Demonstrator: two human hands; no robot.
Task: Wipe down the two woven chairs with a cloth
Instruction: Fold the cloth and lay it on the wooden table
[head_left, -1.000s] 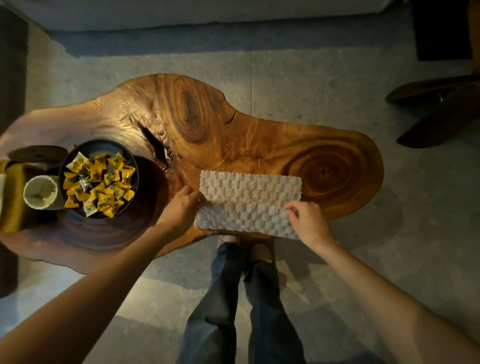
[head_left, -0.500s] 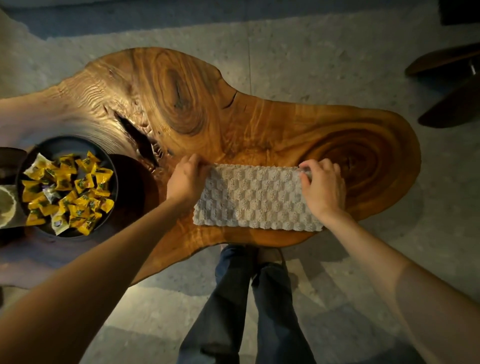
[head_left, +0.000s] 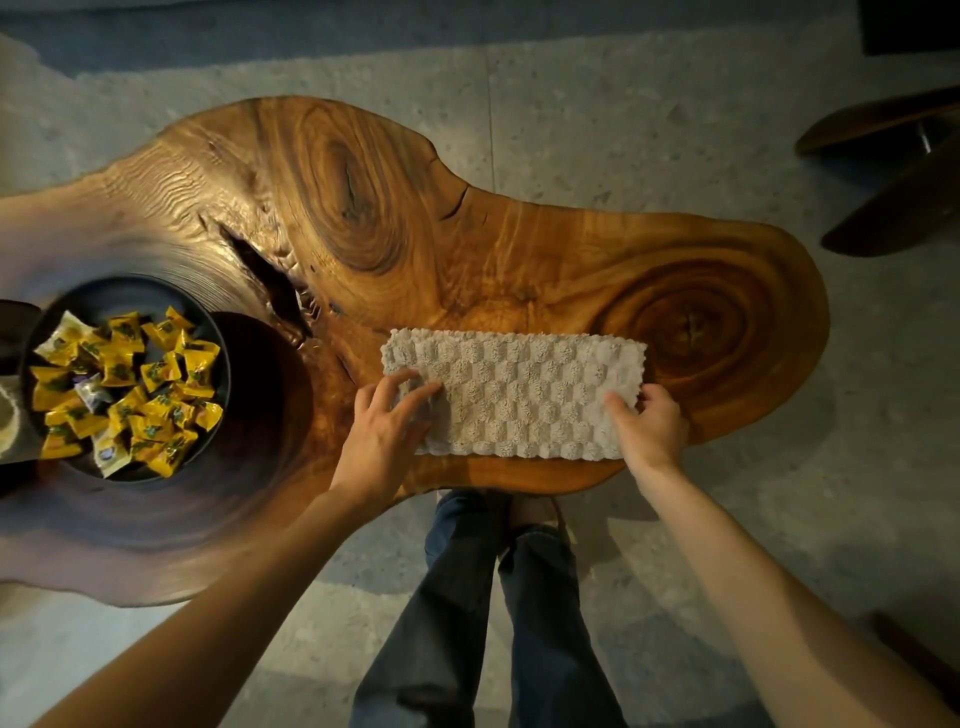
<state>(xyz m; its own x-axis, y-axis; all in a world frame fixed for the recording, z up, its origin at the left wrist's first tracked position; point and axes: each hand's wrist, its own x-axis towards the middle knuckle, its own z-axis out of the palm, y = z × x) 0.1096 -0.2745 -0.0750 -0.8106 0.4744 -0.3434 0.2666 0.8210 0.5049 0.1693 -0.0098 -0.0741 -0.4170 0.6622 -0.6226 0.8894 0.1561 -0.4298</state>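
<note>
A pale, checker-textured cloth (head_left: 519, 395) lies flat as a long rectangle near the front edge of a live-edge wooden table (head_left: 467, 234). My left hand (head_left: 382, 431) rests on the cloth's near left corner with its fingers spread over the fabric. At the cloth's right end, my right hand (head_left: 649, 426) grips the edge, thumb on top and fingers curled round it. No woven chair seat is in view.
A dark bowl (head_left: 208, 332) of yellow wrapped sweets sits on the table's left part. Dark wooden furniture parts (head_left: 893, 171) stand on the floor at the upper right. My legs in jeans (head_left: 467, 597) stand right against the table's front edge.
Both hands have slid back from the cloth's far edge to its near half. The cloth still lies flat in the same spot on the table.
</note>
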